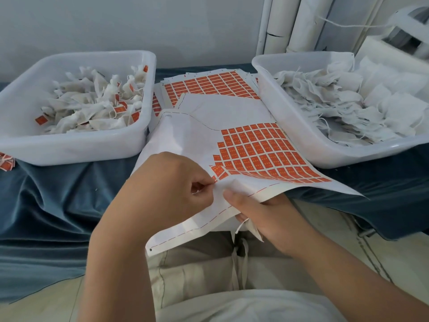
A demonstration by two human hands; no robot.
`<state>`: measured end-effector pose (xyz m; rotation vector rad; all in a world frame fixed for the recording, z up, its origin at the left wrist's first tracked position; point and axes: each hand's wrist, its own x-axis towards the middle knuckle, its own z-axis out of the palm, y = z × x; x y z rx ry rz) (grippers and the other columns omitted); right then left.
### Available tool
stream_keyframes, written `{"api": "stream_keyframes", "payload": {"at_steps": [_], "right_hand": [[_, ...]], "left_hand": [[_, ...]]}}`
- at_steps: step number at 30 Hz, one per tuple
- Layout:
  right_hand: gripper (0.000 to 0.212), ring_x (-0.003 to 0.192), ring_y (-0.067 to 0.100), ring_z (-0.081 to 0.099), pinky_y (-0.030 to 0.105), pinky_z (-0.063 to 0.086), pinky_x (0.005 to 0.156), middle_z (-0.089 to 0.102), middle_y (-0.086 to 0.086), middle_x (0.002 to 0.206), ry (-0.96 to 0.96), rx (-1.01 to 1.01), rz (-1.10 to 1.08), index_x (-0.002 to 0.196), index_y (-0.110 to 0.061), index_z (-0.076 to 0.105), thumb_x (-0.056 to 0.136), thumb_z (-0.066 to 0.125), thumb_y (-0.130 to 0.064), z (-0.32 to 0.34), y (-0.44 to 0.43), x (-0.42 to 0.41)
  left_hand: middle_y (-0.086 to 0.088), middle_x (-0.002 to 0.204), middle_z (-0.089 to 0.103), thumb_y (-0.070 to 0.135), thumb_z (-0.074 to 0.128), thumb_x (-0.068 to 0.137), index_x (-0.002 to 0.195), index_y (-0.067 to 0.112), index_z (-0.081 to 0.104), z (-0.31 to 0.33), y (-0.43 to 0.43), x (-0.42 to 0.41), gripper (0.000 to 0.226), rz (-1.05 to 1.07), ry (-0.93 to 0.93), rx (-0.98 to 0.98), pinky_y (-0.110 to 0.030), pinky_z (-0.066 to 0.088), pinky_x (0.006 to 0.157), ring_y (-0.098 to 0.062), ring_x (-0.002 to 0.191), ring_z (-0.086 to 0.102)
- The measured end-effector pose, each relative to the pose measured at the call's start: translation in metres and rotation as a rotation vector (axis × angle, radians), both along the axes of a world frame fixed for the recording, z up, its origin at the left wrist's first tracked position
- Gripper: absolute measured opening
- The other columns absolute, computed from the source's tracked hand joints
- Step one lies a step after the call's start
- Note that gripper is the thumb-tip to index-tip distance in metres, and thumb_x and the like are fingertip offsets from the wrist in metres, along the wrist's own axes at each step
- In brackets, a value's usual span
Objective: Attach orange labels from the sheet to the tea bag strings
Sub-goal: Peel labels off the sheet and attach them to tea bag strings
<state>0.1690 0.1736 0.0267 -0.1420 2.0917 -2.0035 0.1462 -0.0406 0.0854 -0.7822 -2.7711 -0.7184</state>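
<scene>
left hand: fingers pinch white paper sheet of orange rectangular labels at nearest label row | right hand: fingers grip sheet's near edge plus white tea bag beneath it | white plastic tub of labelled bags left of sheet, white plastic tub of plain bags right of sheet

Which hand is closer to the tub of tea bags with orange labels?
Left. The left hand is just front-right of that tub; the right hand is farther right, holding the sheet.

Half-stripped white sheet, orange labels at right, near edge curled.
</scene>
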Motion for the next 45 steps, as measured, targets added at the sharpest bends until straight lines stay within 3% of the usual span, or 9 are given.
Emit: {"api": "stream_keyframes", "payload": {"at_steps": [4,9,13,18,21,27,33,39,45], "right_hand": [[0.022,0.102,-0.001,0.071,0.016,0.058,0.076,0.074,-0.022,0.112,0.027,0.041,-0.023,0.115,-0.041,0.075,0.094,0.076,-0.037,-0.001,-0.002,0.001],[0.043,0.108,-0.003,0.066,0.022,0.056,0.099,0.071,-0.026,0.116,0.099,0.108,-0.053,0.131,-0.037,0.067,0.089,0.076,-0.046,-0.002,-0.002,0.000],[0.040,0.107,-0.008,0.065,0.007,0.049,0.092,0.070,-0.030,0.111,0.132,0.109,-0.047,0.126,-0.038,0.068,0.087,0.074,-0.045,-0.002,-0.002,0.001],[0.034,0.106,-0.007,0.066,0.005,0.049,0.084,0.071,-0.030,0.109,0.131,0.103,-0.057,0.119,-0.043,0.068,0.086,0.075,-0.046,-0.008,-0.001,0.001],[0.049,0.110,-0.010,0.063,0.003,0.048,0.083,0.069,-0.032,0.114,0.135,0.106,-0.063,0.127,-0.045,0.064,0.079,0.074,-0.054,-0.010,-0.002,0.001],[0.045,0.115,-0.020,0.056,-0.003,0.043,0.085,0.062,-0.043,0.120,0.170,0.144,-0.037,0.124,-0.058,0.056,0.083,0.074,-0.052,-0.009,-0.003,0.002],[0.052,0.115,-0.024,0.053,-0.005,0.040,0.085,0.057,-0.051,0.120,0.197,0.170,-0.009,0.108,-0.087,0.049,0.086,0.074,-0.047,-0.007,-0.006,0.002],[0.048,0.118,-0.018,0.055,-0.002,0.042,0.090,0.060,-0.043,0.124,0.195,0.170,-0.033,0.112,-0.082,0.051,0.089,0.078,-0.050,-0.013,-0.004,0.002],[0.046,0.116,-0.027,0.050,-0.009,0.035,0.085,0.055,-0.051,0.122,0.201,0.216,-0.012,0.110,-0.087,0.047,0.088,0.072,-0.055,-0.013,-0.007,0.003]], "left_hand": [[0.014,0.060,0.067,0.029,0.066,0.089,0.073,0.024,0.080,-0.002,0.002,-0.001,0.022,-0.007,0.010,-0.031,-0.033,0.053,0.053,-0.010,0.053,0.060],[0.015,0.069,0.073,0.028,0.072,0.088,0.080,0.026,0.084,-0.004,0.000,-0.002,0.015,0.014,-0.024,0.023,-0.033,0.057,0.058,-0.010,0.060,0.065],[0.021,0.071,0.073,0.028,0.075,0.086,0.082,0.029,0.085,-0.006,0.000,-0.003,0.011,0.015,-0.047,0.046,-0.022,0.055,0.058,-0.006,0.066,0.067],[0.035,0.071,0.066,0.035,0.068,0.084,0.086,0.030,0.085,-0.008,-0.004,-0.004,0.018,0.002,-0.140,0.119,-0.017,0.053,0.061,0.001,0.072,0.069],[0.026,0.079,0.074,0.031,0.070,0.088,0.088,0.029,0.085,-0.009,-0.008,-0.006,0.015,-0.023,-0.184,0.122,-0.027,0.060,0.066,-0.003,0.074,0.071],[0.020,0.085,0.078,0.030,0.068,0.087,0.091,0.027,0.086,-0.011,-0.010,-0.008,0.019,-0.039,-0.221,0.151,-0.031,0.062,0.072,-0.006,0.078,0.073],[0.026,0.084,0.076,0.029,0.073,0.085,0.091,0.030,0.086,-0.018,-0.014,-0.012,0.014,-0.001,-0.256,0.198,-0.015,0.058,0.069,0.000,0.078,0.072],[0.027,0.086,0.076,0.038,0.072,0.084,0.093,0.031,0.085,-0.019,-0.022,-0.014,0.017,-0.013,-0.320,0.287,-0.015,0.058,0.073,-0.004,0.084,0.075],[0.024,0.090,0.076,0.049,0.076,0.081,0.094,0.034,0.083,-0.021,-0.023,-0.018,0.021,-0.048,-0.392,0.259,-0.019,0.059,0.077,-0.004,0.087,0.073]]}}
